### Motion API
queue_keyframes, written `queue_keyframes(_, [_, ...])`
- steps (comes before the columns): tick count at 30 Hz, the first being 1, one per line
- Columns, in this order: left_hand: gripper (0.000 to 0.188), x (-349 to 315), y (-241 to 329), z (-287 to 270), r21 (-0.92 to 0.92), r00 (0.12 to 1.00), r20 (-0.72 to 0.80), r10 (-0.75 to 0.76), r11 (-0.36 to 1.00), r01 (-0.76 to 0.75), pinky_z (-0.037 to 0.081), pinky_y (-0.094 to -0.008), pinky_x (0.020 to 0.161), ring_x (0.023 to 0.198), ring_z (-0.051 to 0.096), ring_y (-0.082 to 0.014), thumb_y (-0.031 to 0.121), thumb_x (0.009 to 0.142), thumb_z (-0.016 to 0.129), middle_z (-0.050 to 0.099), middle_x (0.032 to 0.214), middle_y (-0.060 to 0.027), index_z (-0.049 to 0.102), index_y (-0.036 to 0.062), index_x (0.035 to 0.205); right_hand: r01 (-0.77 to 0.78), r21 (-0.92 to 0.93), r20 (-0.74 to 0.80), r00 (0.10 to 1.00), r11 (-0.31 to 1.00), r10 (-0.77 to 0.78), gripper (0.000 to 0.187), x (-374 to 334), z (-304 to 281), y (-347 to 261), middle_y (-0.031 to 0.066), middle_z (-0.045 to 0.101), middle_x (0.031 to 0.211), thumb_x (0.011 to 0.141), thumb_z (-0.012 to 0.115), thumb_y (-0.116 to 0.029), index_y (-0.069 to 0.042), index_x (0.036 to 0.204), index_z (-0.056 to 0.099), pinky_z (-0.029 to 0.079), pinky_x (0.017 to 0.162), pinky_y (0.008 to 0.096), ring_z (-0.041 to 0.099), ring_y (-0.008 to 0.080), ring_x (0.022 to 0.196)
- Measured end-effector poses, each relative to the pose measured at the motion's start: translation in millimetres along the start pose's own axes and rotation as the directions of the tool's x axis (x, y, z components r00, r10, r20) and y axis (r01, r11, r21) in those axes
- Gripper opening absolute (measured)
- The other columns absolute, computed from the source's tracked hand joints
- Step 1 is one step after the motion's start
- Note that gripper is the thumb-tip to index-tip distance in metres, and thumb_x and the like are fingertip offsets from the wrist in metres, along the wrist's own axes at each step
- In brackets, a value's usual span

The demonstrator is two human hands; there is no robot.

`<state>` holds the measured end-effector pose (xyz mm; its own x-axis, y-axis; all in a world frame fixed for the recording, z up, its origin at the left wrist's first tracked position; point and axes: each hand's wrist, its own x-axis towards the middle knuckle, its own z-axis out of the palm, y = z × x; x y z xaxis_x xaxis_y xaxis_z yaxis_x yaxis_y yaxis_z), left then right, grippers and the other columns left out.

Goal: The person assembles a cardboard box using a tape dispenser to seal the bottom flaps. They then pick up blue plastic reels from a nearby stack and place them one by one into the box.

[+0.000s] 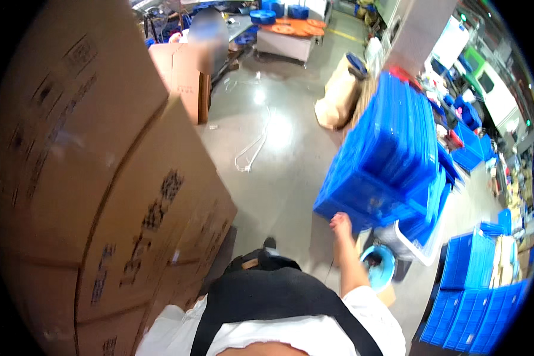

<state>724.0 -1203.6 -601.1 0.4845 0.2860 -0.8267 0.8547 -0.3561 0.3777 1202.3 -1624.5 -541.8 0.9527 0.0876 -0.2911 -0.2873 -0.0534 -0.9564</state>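
Observation:
My right hand (340, 222) hangs in front of my right side, small and blurred, its fingers seeming curled. Nothing can be made out in it. Closest to it is a stack of blue plastic crates (368, 193); whether the hand touches their lower edge I cannot tell. Just below the hand and to its right stands a light blue bucket (385, 270) with dark contents. My left hand is out of view; only the white sleeve (169, 326) on that side shows.
Large cardboard boxes (142, 219) rise in a tall stack close on my left. A person (207, 41) is by another carton (181, 77) ahead. A loose white strap (252, 154) lies on the grey floor (273, 196). More blue crates (469, 314) stand at the right.

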Motion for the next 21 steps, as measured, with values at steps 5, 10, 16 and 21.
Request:
queue_keyframes(5, [0.044, 151.7, 234.5, -90.2, 0.054, 0.874, -0.141, 0.466, 0.885, -0.463, 0.041, -0.0408, 0.096, 0.115, 0.052, -0.0354, 0.030, 0.091, 0.045, 0.057, 0.122, -0.0208, 0.056, -0.0009, 0.120, 0.134, -0.649, 0.494, 0.823, 0.749, 0.281, 0.031, 57.2, 130.1, -32.4, 0.0070, 0.066, 0.098, 0.087, 0.060, -0.029, -0.011, 0.112, 0.061, 0.049, 0.075, 0.0339, 0.060, 0.0191, 0.091])
queue_keyframes(10, [0.041, 235.7, 537.1, -221.4, 0.128, 0.775, -0.221, 0.592, 0.806, -0.579, 0.044, -0.0396, 0.094, 0.111, 0.056, -0.0336, 0.031, 0.091, 0.049, 0.059, 0.119, -0.0178, 0.053, 0.0074, 0.125, 0.264, -0.664, 0.584, 0.767, 0.700, 0.264, 0.031, 187.7, 163.9, -60.3, 0.0110, 0.067, 0.101, 0.086, 0.060, -0.028, -0.006, 0.107, 0.063, 0.048, 0.082, 0.0330, 0.063, 0.0226, 0.093])
queue_keyframes(16, [0.043, 320.0, 650.3, -340.4, -0.046, 0.815, -0.248, 0.523, 0.834, -0.549, 0.045, -0.0387, 0.093, 0.109, 0.057, -0.0323, 0.032, 0.089, 0.050, 0.060, 0.120, -0.0148, 0.052, 0.0131, 0.128, 0.111, -0.792, 0.402, 0.835, 0.600, 0.376, 0.026, 432.1, 202.6, -94.6, 0.0088, 0.067, 0.086, 0.083, 0.062, -0.027, -0.006, 0.099, 0.065, 0.049, 0.068, 0.0322, 0.063, 0.0199, 0.077])
queue_keyframes(21, [0.042, 376.5, 579.0, -416.0, -0.198, 0.947, -0.322, -0.006, 0.978, -0.062, 0.047, -0.0387, 0.091, 0.107, 0.059, -0.0322, 0.030, 0.085, 0.052, 0.061, 0.118, -0.0162, 0.058, 0.0100, 0.122, -0.162, -0.673, 0.333, 0.804, 0.722, 0.492, 0.021, 617.2, 270.2, -164.5, 0.0020, 0.058, 0.076, 0.088, 0.058, -0.023, -0.007, 0.102, 0.059, 0.043, 0.049, 0.0250, 0.052, 0.0108, 0.058])
